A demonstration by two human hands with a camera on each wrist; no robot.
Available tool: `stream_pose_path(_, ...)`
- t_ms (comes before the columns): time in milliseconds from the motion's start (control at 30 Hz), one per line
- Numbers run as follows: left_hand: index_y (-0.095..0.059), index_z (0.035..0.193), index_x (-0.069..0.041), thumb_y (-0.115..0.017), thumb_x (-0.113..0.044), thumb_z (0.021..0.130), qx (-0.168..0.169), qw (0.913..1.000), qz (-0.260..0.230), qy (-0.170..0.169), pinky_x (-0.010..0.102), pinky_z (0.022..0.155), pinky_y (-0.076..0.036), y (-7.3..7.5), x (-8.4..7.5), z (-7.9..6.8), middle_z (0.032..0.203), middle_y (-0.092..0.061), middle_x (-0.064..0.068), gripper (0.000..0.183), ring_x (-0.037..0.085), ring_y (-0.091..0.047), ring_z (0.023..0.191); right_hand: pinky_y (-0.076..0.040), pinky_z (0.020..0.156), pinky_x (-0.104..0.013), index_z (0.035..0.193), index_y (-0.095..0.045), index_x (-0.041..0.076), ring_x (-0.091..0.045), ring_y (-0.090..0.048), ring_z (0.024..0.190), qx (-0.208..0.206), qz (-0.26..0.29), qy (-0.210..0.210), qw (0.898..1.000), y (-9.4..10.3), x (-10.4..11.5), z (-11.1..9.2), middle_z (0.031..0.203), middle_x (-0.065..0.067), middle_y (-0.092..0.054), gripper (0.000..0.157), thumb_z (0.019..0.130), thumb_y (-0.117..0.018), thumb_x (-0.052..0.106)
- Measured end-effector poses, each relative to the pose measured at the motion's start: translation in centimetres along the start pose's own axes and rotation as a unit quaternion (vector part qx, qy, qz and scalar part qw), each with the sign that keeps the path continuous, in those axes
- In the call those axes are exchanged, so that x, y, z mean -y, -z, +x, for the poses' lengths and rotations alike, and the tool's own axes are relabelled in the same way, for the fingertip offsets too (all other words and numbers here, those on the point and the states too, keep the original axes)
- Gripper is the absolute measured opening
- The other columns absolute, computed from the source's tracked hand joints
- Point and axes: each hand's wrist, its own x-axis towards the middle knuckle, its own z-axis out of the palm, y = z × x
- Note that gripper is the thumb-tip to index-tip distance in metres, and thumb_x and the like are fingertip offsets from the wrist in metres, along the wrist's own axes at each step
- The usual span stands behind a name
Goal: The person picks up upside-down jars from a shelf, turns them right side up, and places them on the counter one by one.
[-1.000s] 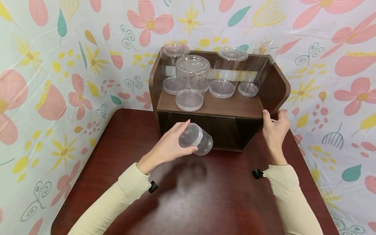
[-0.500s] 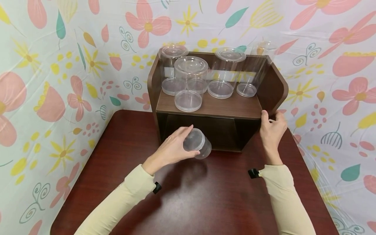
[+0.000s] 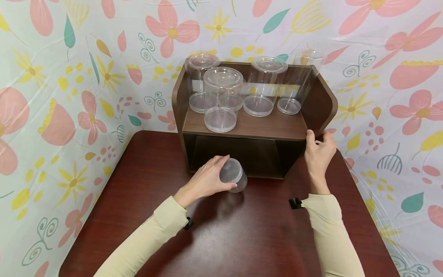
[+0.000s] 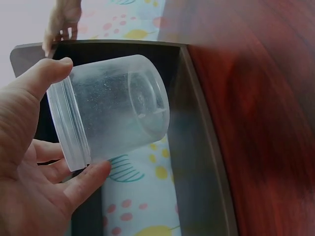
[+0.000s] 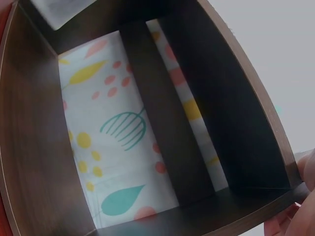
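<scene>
My left hand [image 3: 207, 177] grips a small clear plastic jar [image 3: 241, 184] by its lid end, between thumb and fingers. The jar is tilted, with its base pointing down and right, just in front of the shelf's lower opening. In the left wrist view the jar [image 4: 110, 101] looks see-through, with nothing visible inside. My right hand [image 3: 319, 158] holds the right front corner of a brown two-level shelf [image 3: 266, 129], thumb on the front edge. Part of that hand [image 5: 307, 196] shows at the right edge of the right wrist view.
On the upper board stand several clear containers, including a front one [image 3: 221, 96], a back-left one [image 3: 199, 84] and a wide one [image 3: 264, 86]. Below is the dark lower compartment [image 3: 238, 154]. The shelf stands on a reddish-brown table [image 3: 249, 231], against flowered cloth [image 3: 114, 96].
My left hand has moved the jar slightly down and right, tilting it more upright. The right hand keeps its hold on the shelf corner. The head view has shifted a little.
</scene>
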Motion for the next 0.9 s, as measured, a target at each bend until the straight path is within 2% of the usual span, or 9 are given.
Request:
stream_pose_path(133, -0.042, 0.158, -0.015, -0.083, -0.056, 0.078, 0.013, 0.9998, 0.014, 0.002, 0.048, 0.097, -0.053, -1.0, 0.0, 0.2, 0.148, -0.052, 0.007, 0.099, 0.029, -0.056, 0.129, -0.038, 0.071, -0.012, 0.092, -0.067, -0.011, -0.032, -0.058, 0.085, -0.004, -0.002, -0.002, 1.000, 0.0, -0.1, -0.1, 0.086, -0.014, -0.064, 0.023, 0.091, -0.070, 0.012)
stream_pose_path(200, -0.042, 0.158, -0.013, -0.084, -0.056, 0.078, 0.018, 0.9996, 0.022, 0.001, 0.048, 0.095, -0.054, -1.5, 0.0, 0.3, 0.147, -0.052, 0.008, 0.099, 0.029, -0.056, 0.127, -0.037, 0.072, -0.013, 0.092, -0.067, -0.011, -0.035, -0.058, 0.085, -0.004, -0.004, -0.003, 1.000, 0.0, -0.2, -0.1, 0.085, -0.013, -0.063, 0.024, 0.091, -0.070, 0.012)
stream_pose_path(300, -0.042, 0.158, -0.012, -0.083, -0.057, 0.079, 0.024, 0.9990, 0.037, 0.001, 0.047, 0.093, -0.055, -2.3, 0.0, 0.5, 0.147, -0.053, 0.009, 0.100, 0.029, -0.057, 0.125, -0.036, 0.072, -0.013, 0.092, -0.067, -0.012, -0.037, -0.058, 0.086, -0.004, -0.003, -0.002, 1.000, 0.0, -0.3, -0.1, 0.082, -0.001, -0.059, 0.025, 0.091, -0.070, 0.013)
stream_pose_path(367, -0.042, 0.158, -0.012, -0.084, -0.058, 0.079, 0.027, 0.9986, 0.045, 0.002, 0.047, 0.092, -0.055, -2.7, 0.0, 0.6, 0.146, -0.053, 0.010, 0.101, 0.029, -0.057, 0.125, -0.035, 0.072, -0.013, 0.093, -0.067, -0.013, -0.038, -0.058, 0.086, -0.004, -0.002, 0.000, 1.000, 0.0, -0.3, -0.1, 0.082, 0.001, -0.057, 0.027, 0.090, -0.070, 0.014)
stream_pose_path(433, -0.041, 0.158, -0.013, -0.083, -0.059, 0.079, 0.032, 0.9981, 0.052, 0.005, 0.048, 0.092, -0.055, -3.2, 0.1, 0.7, 0.146, -0.053, 0.010, 0.101, 0.029, -0.057, 0.125, -0.035, 0.072, -0.013, 0.093, -0.066, -0.013, -0.039, -0.058, 0.086, -0.006, -0.002, 0.002, 1.000, 0.0, -0.2, 0.0, 0.082, 0.002, -0.056, 0.027, 0.090, -0.071, 0.013)
stream_pose_path(533, -0.041, 0.159, -0.014, -0.083, -0.059, 0.079, 0.041, 0.9973, 0.059, 0.014, 0.048, 0.092, -0.055, -3.8, 0.2, 0.9, 0.146, -0.053, 0.010, 0.101, 0.029, -0.057, 0.125, -0.035, 0.072, -0.013, 0.093, -0.066, -0.014, -0.041, -0.058, 0.087, -0.007, -0.001, 0.004, 1.000, -0.1, -0.3, -0.1, 0.083, -0.005, -0.058, 0.027, 0.090, -0.071, 0.013)
stream_pose_path(767, -0.044, 0.156, -0.013, -0.083, -0.062, 0.076, 0.030, 0.9963, 0.079, 0.012, 0.049, 0.087, -0.057, -5.3, 0.2, 1.6, 0.143, -0.055, 0.010, 0.102, 0.028, -0.059, 0.121, -0.038, 0.072, -0.014, 0.093, -0.067, -0.014, -0.039, -0.059, 0.087, -0.010, 0.003, 0.006, 1.000, 0.0, -0.3, 0.0, 0.082, 0.003, -0.056, 0.027, 0.090, -0.070, 0.013)
stream_pose_path(900, -0.045, 0.156, -0.013, -0.083, -0.063, 0.075, 0.030, 0.9952, 0.093, 0.009, 0.049, 0.087, -0.057, -6.0, 0.0, 1.8, 0.143, -0.055, 0.009, 0.102, 0.027, -0.060, 0.120, -0.040, 0.073, -0.016, 0.093, -0.066, -0.014, -0.039, -0.059, 0.087, -0.010, 0.003, 0.007, 1.000, 0.0, -0.3, -0.1, 0.082, 0.001, -0.057, 0.028, 0.090, -0.071, 0.013)
